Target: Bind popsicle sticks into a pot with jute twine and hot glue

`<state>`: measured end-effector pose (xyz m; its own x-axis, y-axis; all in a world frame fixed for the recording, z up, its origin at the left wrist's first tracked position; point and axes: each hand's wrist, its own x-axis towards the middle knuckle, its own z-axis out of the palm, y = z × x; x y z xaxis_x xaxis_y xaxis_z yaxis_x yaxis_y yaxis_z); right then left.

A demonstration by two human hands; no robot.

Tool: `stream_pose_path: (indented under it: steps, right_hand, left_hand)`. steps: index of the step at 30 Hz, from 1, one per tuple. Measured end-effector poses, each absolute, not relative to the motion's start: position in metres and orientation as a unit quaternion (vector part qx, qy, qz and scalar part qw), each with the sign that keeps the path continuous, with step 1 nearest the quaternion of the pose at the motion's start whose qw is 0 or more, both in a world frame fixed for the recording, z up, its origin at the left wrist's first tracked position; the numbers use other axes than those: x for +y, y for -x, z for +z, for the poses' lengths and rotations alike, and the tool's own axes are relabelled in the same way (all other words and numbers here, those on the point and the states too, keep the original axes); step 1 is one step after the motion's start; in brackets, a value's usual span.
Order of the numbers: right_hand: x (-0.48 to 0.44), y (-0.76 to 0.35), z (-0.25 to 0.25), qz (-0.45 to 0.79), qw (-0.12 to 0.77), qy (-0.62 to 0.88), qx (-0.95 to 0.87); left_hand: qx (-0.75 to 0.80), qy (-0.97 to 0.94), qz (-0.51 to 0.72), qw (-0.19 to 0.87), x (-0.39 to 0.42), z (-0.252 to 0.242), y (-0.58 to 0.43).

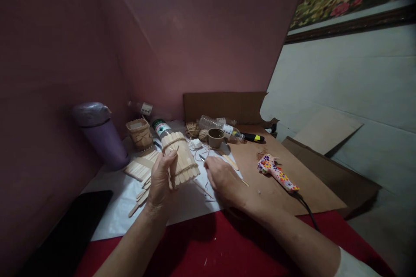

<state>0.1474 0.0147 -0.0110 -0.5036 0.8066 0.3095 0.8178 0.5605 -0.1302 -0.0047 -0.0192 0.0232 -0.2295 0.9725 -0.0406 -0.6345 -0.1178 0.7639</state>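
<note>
My left hand [161, 177] is wrapped round a craft-stick cup [182, 158], tilted, with two bands of braided twine round its sticks. Its thumb presses near a short end of twine on the side. Just to the right of the cup, my right hand [224, 177] is closed round a pointed metal tool [202, 158]. Only the tip shows; the rest is hidden in the fingers, so its kind is unclear. Thin bits of twine [208, 190] lie on the white sheet between my hands.
Craft sticks [140, 165] lie left, near a purple tumbler [104, 138] and small basket [140, 134]. Behind are plastic bottles [216, 125], twine balls [192, 130], a brown pot [216, 138] and a utility knife [253, 137]. A flowered glue gun [277, 173] with cord lies right on cardboard [305, 194].
</note>
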Motion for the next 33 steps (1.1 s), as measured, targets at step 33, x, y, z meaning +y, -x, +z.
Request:
stream_pose_path:
  steps: [33]
  right_hand:
    - [-0.013, -0.165, 0.001, 0.373, 0.596, 0.343, -0.623]
  left_hand:
    - [0.321, -0.359, 0.592, 0.646, -0.021, 0.000, -0.017]
